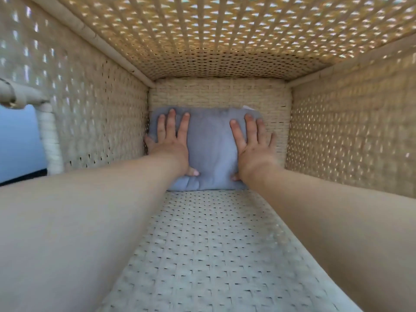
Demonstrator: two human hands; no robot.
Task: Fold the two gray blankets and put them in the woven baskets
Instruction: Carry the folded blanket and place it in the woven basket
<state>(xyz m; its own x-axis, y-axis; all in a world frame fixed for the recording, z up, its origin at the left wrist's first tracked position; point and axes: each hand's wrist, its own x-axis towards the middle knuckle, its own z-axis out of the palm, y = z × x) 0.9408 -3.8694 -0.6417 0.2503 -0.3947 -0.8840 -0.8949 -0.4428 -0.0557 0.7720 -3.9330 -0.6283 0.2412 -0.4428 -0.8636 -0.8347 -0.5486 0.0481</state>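
Woven cream basket [337,136] holds the folded gray blanket [210,152] at its bottom, nearer the left wall; your left hand [171,143] and right hand [253,146] press flat on it, fingers straight.

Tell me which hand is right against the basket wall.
The left hand: its outer edge meets the basket wall, while the right hand lies flat on the blanket with bare weave beside it.

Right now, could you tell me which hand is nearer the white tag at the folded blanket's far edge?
Right. The right hand lies flat on the gray blanket, fingertips just short of the white tag; the left hand lies flat on the blanket's left side.
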